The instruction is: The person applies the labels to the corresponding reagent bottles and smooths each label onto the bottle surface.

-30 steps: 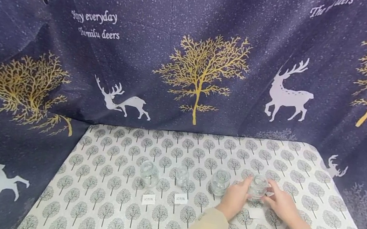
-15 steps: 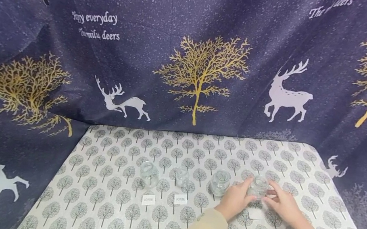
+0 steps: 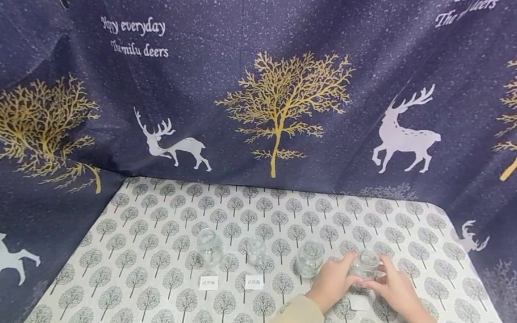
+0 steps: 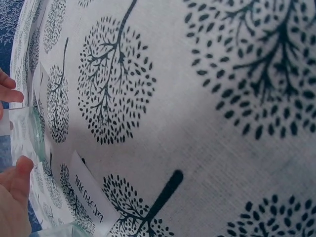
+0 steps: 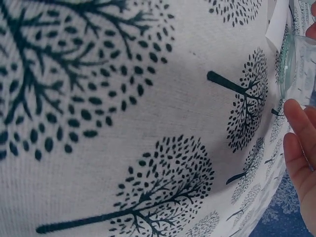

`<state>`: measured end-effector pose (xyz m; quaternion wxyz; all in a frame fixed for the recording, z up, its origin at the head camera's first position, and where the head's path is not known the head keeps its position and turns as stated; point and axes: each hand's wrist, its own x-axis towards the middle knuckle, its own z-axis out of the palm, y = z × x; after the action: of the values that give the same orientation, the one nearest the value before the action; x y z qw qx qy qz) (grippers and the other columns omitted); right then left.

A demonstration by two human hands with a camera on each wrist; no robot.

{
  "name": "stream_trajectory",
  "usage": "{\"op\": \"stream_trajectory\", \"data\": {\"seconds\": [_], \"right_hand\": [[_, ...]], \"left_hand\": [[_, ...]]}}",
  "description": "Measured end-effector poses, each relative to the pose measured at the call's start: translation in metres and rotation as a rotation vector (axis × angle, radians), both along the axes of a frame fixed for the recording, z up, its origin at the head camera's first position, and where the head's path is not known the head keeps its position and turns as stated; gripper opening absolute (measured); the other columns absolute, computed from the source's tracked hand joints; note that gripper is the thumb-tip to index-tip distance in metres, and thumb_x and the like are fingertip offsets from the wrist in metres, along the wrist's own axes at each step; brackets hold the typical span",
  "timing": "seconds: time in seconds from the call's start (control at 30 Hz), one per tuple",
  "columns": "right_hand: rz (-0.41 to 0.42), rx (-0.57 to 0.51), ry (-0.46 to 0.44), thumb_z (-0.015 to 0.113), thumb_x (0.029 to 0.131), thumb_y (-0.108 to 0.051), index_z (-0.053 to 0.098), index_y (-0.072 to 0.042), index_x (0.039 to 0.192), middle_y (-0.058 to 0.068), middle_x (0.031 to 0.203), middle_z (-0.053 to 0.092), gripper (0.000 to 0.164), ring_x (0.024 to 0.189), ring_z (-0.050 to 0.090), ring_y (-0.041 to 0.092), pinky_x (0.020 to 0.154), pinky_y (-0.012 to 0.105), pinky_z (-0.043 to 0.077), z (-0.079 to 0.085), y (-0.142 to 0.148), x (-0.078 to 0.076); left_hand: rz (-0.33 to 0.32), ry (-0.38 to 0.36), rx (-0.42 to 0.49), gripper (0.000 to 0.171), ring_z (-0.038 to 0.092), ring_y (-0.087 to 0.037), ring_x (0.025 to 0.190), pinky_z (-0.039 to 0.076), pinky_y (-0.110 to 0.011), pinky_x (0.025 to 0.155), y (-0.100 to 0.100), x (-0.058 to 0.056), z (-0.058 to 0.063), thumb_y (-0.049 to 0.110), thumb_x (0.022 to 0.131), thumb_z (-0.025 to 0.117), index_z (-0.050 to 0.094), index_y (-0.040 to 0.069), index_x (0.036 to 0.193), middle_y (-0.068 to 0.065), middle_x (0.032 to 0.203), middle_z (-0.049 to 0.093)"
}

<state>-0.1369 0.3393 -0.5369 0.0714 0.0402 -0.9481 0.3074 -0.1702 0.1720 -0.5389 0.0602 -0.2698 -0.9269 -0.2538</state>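
At the right of the head view, a small clear glass jar (image 3: 366, 266) stands upright between both hands. My left hand (image 3: 333, 279) holds its left side, with the thumb at the front. From the right, my right hand (image 3: 394, 289) curves round the jar, and the two thumbs come together before it. Fingers and thumb of the left hand (image 4: 15, 190) flank the glass jar (image 4: 35, 131) in the left wrist view. The right wrist view has the right hand (image 5: 301, 148) close at the glass jar (image 5: 288, 69). A blank-looking white card (image 3: 360, 302) lies just in front.
Left of the hands stand three more clear glass jars: one close by (image 3: 310, 259), a smaller one (image 3: 255, 250) and a larger one (image 3: 210, 246). Two white cards with printed characters, one card (image 3: 254, 281) and another card (image 3: 209, 282), lie before them. A dark blue curtain (image 3: 262, 23) hangs behind the table.
The right thumb has moved left along the jar's front to meet the left thumb. The jar has shifted very slightly to the right. The other jars and the cards stay put.
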Motion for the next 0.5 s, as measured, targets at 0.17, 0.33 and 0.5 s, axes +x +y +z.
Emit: {"op": "stream_trajectory", "data": {"seconds": [0.17,0.33,0.5], "right_hand": [[0.003,-0.036,-0.002,0.072,0.069,-0.032,0.037,-0.007,0.123,0.03,0.098,0.06,0.069,0.071,0.064,0.031,0.062,0.039,0.053,0.0006,0.0,0.0002],[0.001,-0.036,-0.035,0.071,0.069,-0.034,0.033,-0.004,0.125,0.033,0.1,0.057,0.073,0.072,0.064,0.032,0.062,0.04,0.052,0.0047,-0.0017,0.0012],[-0.035,-0.092,-0.095,0.07,0.07,-0.037,0.03,-0.001,0.126,0.034,0.107,0.052,0.078,0.077,0.062,0.032,0.064,0.041,0.052,0.0035,0.0001,0.0031]], "left_hand": [[0.001,0.015,0.019,0.058,0.058,-0.001,0.059,0.047,-0.009,0.063,0.0016,0.001,-0.0013,0.047,0.073,0.056,0.043,0.024,0.125,0.006,0.075,0.067],[0.008,-0.064,0.044,0.063,0.06,-0.003,0.065,0.048,-0.012,0.067,0.0035,0.0009,-0.001,0.047,0.074,0.056,0.038,0.024,0.129,0.005,0.081,0.068],[0.002,-0.146,0.078,0.069,0.046,-0.002,0.046,0.041,-0.011,0.051,0.0033,0.0044,-0.0011,0.047,0.076,0.056,0.029,0.021,0.134,0.004,0.067,0.06]]}}
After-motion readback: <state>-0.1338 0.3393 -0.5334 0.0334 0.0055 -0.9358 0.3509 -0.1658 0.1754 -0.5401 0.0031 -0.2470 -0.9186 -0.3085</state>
